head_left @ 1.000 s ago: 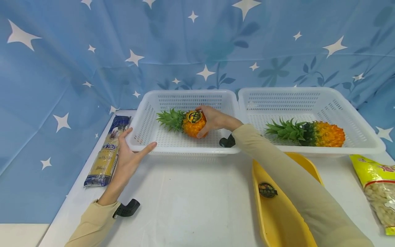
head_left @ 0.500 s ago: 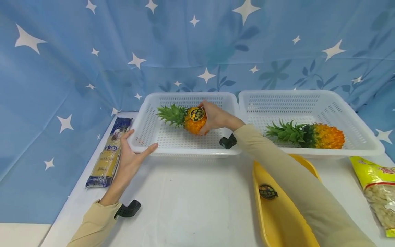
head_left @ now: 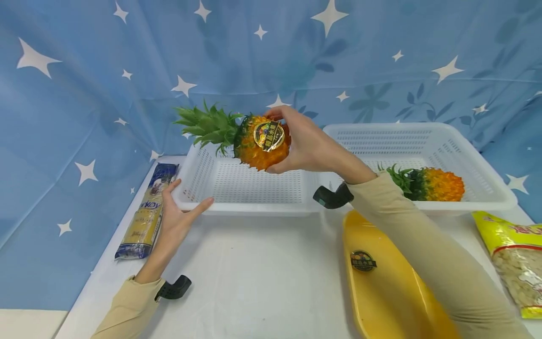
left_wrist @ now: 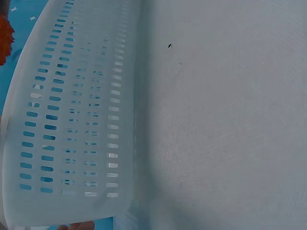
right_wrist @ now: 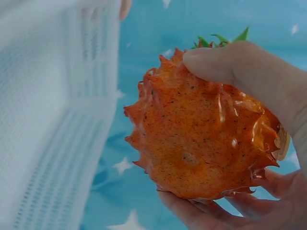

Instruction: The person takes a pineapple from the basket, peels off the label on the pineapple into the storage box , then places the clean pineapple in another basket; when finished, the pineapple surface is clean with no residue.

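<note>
Above the left white basket (head_left: 250, 207), my right hand (head_left: 311, 143) grips an orange pineapple (head_left: 271, 153) round its base, thumb on the near side. The pineapple lies sideways, its green crown pointing left and a black-and-gold sticker facing up. In the right wrist view the thumb presses the top of the spiky orange base and the fingers curl beneath it. My left hand (head_left: 174, 223) rests at the near left corner of that basket, thumb stretched along the front and fingers along the left side. Only fingertips (left_wrist: 79, 226) show beyond the basket's end in the left wrist view.
A second white basket (head_left: 487, 205) on the right holds another pineapple (head_left: 442, 184). In front of it lies a yellow tray-like container (head_left: 360, 301) with a sticker, partly under my right sleeve. A blue-and-gold packet (head_left: 146, 216) lies at left, a yellow bag (head_left: 514, 263) at right.
My right hand has lifted the pineapple up out of the left basket, toward the camera. The left hand has stayed at the basket's corner.
</note>
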A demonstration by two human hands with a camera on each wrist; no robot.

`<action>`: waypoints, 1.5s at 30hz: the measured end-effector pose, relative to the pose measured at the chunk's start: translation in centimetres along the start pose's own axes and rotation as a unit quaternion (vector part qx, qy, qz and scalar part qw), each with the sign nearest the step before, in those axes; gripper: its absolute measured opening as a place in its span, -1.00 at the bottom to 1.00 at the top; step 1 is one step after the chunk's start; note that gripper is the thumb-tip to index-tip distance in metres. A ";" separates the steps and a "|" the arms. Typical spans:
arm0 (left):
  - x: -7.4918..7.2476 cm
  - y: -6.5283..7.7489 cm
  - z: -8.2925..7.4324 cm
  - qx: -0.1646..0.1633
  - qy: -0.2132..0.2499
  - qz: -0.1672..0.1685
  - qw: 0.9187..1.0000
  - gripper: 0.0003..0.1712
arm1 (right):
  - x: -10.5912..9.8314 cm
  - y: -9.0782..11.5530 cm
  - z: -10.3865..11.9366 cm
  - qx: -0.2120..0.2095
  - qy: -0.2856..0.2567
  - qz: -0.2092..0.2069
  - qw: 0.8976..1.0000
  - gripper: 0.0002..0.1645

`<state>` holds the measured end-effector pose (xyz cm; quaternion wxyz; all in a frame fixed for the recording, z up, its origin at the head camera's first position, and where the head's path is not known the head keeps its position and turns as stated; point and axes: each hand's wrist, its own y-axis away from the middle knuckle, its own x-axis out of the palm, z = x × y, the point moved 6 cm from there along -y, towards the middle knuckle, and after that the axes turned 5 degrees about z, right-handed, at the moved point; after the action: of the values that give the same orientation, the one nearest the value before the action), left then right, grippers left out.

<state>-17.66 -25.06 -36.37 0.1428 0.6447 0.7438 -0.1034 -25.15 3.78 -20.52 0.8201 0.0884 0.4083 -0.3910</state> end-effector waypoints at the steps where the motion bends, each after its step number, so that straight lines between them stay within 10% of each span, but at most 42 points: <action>1: 0.0 0.0 0.0 -0.002 -0.002 0.000 1.000 0.19 | -0.1 0.6 0.7 -0.011 0.000 -0.004 1.000 0.21; 8: 0.0 -0.1 0.1 -0.006 -0.016 -0.004 1.000 0.23 | 1.2 4.8 3.6 -0.100 0.020 -0.015 0.995 0.20; 15: 0.2 -0.1 -0.6 0.092 0.035 -0.012 0.995 -0.17 | 4.0 9.2 3.4 -0.135 0.012 0.014 0.991 0.18; 25: 0.0 0.2 0.1 -0.012 0.028 -0.001 1.000 0.18 | 8.4 14.1 0.7 -0.065 -0.015 0.134 0.989 0.21; 45: 0.1 0.2 0.2 0.007 0.010 0.006 1.000 0.17 | 10.9 15.4 -2.8 -0.008 0.075 0.131 0.988 0.14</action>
<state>-17.49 -24.97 -36.59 0.1317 0.6514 0.7402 -0.1017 -11.87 9.30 -33.09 0.8320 0.1636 0.4569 -0.2689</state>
